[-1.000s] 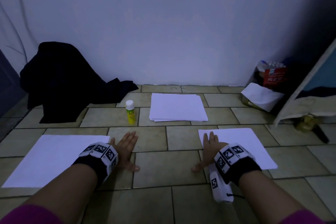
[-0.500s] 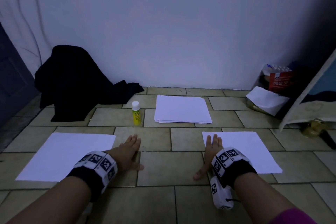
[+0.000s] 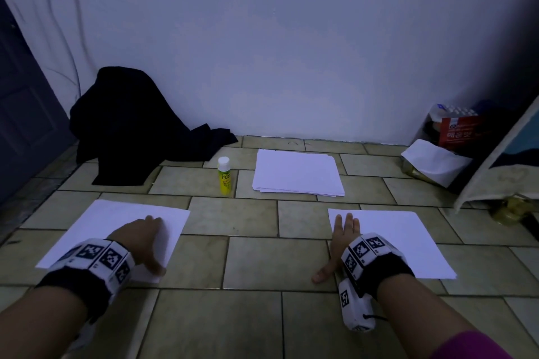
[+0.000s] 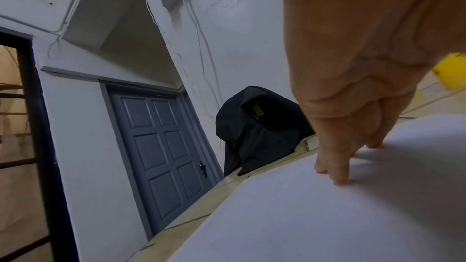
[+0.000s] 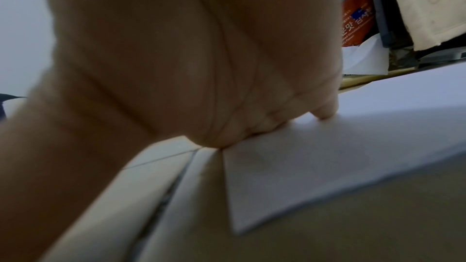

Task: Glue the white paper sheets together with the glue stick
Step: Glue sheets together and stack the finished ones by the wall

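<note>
Two single white sheets lie on the tiled floor. My left hand (image 3: pixel 143 237) rests on the left sheet (image 3: pixel 99 230), fingertips (image 4: pixel 340 180) touching the paper (image 4: pixel 315 216), thumb near its right edge. My right hand (image 3: pixel 339 239) lies flat with straight fingers on the left edge of the right sheet (image 3: pixel 408 239), thumb out on the tile; the right wrist view shows the fingers (image 5: pixel 325 111) pressing that sheet (image 5: pixel 327 158). A yellow glue stick (image 3: pixel 224 176) with a white cap stands upright farther back, next to a stack of white paper (image 3: pixel 297 173). Neither hand holds anything.
A black cloth heap (image 3: pixel 131 125) lies by the wall at back left, beside a grey door (image 4: pixel 161 146). At back right are a red box (image 3: pixel 458 131), crumpled white paper (image 3: pixel 434 162) and a leaning board (image 3: pixel 501 160). Bare tiles (image 3: pixel 277 256) separate the two sheets.
My left hand has moved left from the bare tile onto the left sheet. The right hand stays on the right sheet's edge. The head view has shifted.
</note>
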`<state>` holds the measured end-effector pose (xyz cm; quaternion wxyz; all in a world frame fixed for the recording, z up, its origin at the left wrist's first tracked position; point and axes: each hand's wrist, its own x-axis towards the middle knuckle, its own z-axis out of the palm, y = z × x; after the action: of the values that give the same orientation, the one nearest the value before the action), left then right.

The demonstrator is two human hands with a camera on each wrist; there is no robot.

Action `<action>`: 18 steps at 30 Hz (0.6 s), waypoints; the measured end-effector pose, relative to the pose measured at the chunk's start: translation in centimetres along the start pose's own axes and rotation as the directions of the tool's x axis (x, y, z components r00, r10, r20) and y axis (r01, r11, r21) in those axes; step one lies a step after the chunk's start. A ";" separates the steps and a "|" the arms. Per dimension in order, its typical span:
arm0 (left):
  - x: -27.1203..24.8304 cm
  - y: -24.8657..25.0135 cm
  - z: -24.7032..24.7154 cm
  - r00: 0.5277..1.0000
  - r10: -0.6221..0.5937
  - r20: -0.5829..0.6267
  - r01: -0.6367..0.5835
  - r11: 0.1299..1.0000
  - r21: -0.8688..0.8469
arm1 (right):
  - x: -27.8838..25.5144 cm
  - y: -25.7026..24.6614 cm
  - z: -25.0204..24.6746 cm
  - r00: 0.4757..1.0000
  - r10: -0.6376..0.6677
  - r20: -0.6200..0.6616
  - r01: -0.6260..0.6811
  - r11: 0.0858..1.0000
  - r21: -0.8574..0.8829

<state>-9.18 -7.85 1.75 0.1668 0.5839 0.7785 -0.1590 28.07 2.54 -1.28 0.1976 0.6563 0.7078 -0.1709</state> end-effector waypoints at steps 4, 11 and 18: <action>-0.1 0.1 -0.1 0.999 -0.016 -0.037 0.018 0.997 0.069 | 0.2 0.0 0.2 1.000 0.004 -0.001 -0.004 1.000 -0.014; -0.4 -0.9 -0.1 0.995 0.009 -0.096 -0.010 1.000 -0.007 | 0.3 0.2 -0.1 0.999 0.005 0.034 -0.004 1.000 -0.025; 0.6 -2.3 0.2 0.959 -0.035 -0.280 0.004 0.994 -0.109 | 0.2 0.1 -0.1 0.999 0.004 0.033 -0.003 1.000 -0.031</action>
<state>-11.56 -8.08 1.43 0.0841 0.5830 0.8074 -0.0339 28.16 2.79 -1.29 0.2197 0.6513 0.7061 -0.1703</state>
